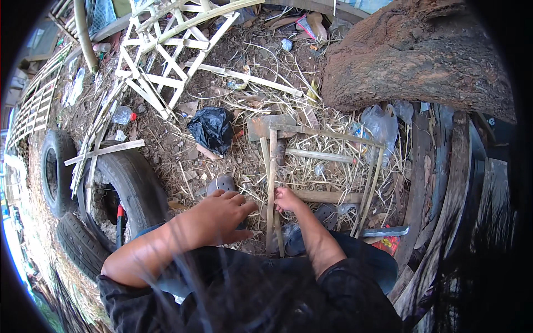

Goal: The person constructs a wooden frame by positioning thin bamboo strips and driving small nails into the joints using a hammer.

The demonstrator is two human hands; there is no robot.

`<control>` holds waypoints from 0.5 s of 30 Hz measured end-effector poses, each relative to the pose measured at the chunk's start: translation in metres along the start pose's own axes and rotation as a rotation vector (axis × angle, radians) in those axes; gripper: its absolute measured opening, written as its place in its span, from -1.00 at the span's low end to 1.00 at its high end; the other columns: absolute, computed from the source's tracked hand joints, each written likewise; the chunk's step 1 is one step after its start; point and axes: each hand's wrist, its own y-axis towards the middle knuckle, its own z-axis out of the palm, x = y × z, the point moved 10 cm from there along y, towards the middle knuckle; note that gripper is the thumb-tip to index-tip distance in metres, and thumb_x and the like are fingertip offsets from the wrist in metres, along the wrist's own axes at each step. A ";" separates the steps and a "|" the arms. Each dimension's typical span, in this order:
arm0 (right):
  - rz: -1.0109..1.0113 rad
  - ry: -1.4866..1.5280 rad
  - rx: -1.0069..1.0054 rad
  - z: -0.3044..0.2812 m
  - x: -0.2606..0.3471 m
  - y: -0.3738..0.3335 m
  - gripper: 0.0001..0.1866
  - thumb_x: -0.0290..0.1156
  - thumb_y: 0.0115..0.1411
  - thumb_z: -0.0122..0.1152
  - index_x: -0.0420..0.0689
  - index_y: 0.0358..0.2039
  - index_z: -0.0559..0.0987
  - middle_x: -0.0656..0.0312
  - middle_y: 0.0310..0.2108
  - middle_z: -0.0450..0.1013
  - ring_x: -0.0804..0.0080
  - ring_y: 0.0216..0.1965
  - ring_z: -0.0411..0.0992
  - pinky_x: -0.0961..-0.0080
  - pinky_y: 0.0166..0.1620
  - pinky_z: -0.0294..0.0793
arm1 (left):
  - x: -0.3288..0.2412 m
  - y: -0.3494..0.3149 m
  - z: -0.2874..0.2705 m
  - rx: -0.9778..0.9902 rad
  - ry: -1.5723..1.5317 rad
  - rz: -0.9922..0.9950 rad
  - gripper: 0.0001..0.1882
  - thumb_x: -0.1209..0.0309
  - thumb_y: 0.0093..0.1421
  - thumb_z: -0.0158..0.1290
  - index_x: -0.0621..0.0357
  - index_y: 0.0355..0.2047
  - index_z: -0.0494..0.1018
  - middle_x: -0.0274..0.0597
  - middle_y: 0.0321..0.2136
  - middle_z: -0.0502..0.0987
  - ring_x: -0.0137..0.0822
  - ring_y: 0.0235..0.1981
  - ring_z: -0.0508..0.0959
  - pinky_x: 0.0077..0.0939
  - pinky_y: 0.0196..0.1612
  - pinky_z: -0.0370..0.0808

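A partly built frame of split bamboo strips (271, 177) lies in front of me, with one strip across its far side (333, 135) and paired strips along its right (371, 188). My right hand (287, 200) is closed, its fingertips pinched on the frame's left upright strip about halfway down. My left hand (219, 216) hovers left of that strip, palm down, fingers apart and holding nothing. Under the frame rest a round wooden stick (327, 197), a pale bamboo piece (319, 155) and a flat rusty metal piece (261, 127).
Old tyres (130, 177) lie at left, with a red-and-black handle (120, 216) inside one. A bamboo lattice (166, 61) stands far left. A thick tree trunk (416, 61) fills the far right, above weathered planks (438, 183). A black plastic bag (211, 130) and a long blade (385, 232) lie nearby.
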 end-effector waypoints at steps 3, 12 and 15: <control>0.020 0.098 -0.063 0.012 0.002 -0.014 -0.65 -0.71 0.14 -0.02 -0.36 -0.02 0.38 -0.02 -0.37 0.52 0.26 -0.57 0.57 0.41 -0.59 0.60 | -0.005 -0.009 -0.009 -0.015 -0.007 -0.004 -0.43 0.07 0.14 0.16 0.16 0.06 0.39 -0.05 -0.14 0.51 -0.04 0.00 0.49 -0.18 0.13 0.35; 0.227 0.117 -0.528 0.004 -0.046 -0.096 -0.88 -0.67 0.12 -0.04 -0.36 -0.33 0.46 -0.10 -0.56 0.52 0.16 -0.62 0.58 0.34 -0.65 0.58 | -0.028 -0.030 -0.011 -0.033 0.053 0.073 -0.43 0.04 0.15 0.13 0.18 0.03 0.39 -0.03 -0.17 0.53 -0.03 -0.01 0.50 -0.14 0.12 0.33; 0.254 0.125 -0.620 -0.008 -0.051 -0.107 -0.92 -0.61 0.12 0.01 -0.32 -0.44 0.48 -0.09 -0.61 0.51 0.19 -0.65 0.57 0.32 -0.67 0.56 | -0.032 -0.039 -0.007 0.024 0.070 0.074 -0.43 0.02 0.16 0.12 0.18 0.02 0.39 -0.05 -0.16 0.52 -0.03 -0.01 0.50 -0.14 0.11 0.33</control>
